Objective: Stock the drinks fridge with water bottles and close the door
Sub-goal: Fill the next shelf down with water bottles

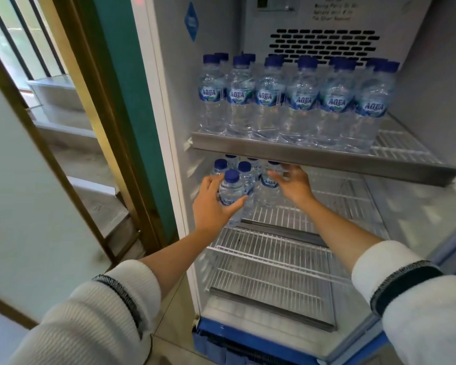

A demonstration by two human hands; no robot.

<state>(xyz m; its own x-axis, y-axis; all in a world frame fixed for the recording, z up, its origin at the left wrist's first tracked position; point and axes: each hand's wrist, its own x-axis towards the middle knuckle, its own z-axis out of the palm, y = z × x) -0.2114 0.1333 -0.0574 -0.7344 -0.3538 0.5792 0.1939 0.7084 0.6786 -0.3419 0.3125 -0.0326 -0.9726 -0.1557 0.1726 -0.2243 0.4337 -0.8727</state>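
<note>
Standing bottles on the fridge's wire shelf (313, 206); stairs (90, 185) left.

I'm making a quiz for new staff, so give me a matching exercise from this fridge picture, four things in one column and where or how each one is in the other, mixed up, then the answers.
Column one:
1. left hand
2. right hand
3. top shelf
4. bottom wire shelf

Column two:
A. holds a full row of upright bottles
B. bare, no bottles on it
C. grips a blue-capped bottle at the front of the middle shelf
D. reaches a bottle just under the top shelf's edge

Pairs: 1-C, 2-D, 3-A, 4-B
</note>
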